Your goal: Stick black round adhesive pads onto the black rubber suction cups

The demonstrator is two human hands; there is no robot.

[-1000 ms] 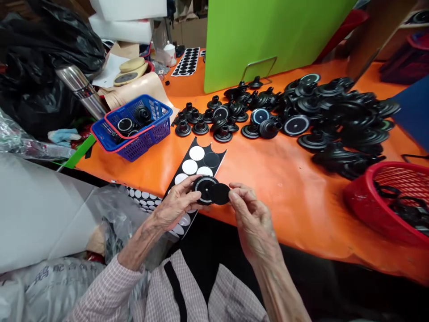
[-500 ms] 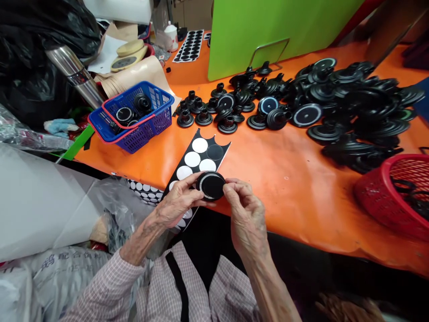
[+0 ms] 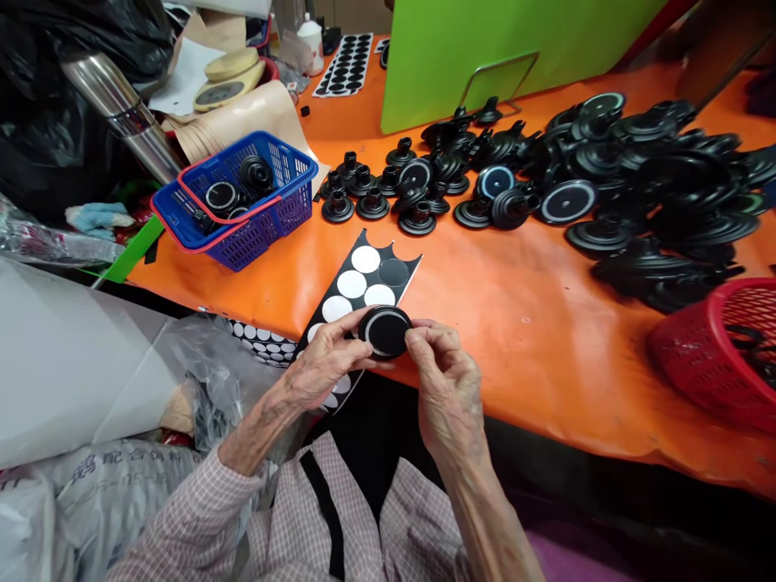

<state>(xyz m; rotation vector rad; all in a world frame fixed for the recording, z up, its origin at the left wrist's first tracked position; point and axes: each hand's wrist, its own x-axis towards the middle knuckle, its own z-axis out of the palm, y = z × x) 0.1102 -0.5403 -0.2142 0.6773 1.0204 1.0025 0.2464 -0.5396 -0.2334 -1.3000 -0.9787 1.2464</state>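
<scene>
My left hand (image 3: 324, 368) grips a round black plastic disc part (image 3: 385, 331) from the left, fingers curled round its rim. My right hand (image 3: 445, 380) pinches the same part from the right, thumb and forefinger pressing a black round pad onto its face. Both hands hover over the near edge of the orange table (image 3: 515, 323). Just under and behind them lies a black backing sheet (image 3: 364, 283) with white circles where pads have been peeled off and one black pad still on it.
A blue basket (image 3: 242, 202) holding a few black parts stands at the left. A big heap of black disc parts (image 3: 606, 186) covers the back right. A red basket (image 3: 721, 356) sits at the right edge, a green board (image 3: 485, 48) behind.
A second ago my right hand held the black pad beside the part; it has since been laid onto the part's face and both hands press it. The camera view shifted slightly.
</scene>
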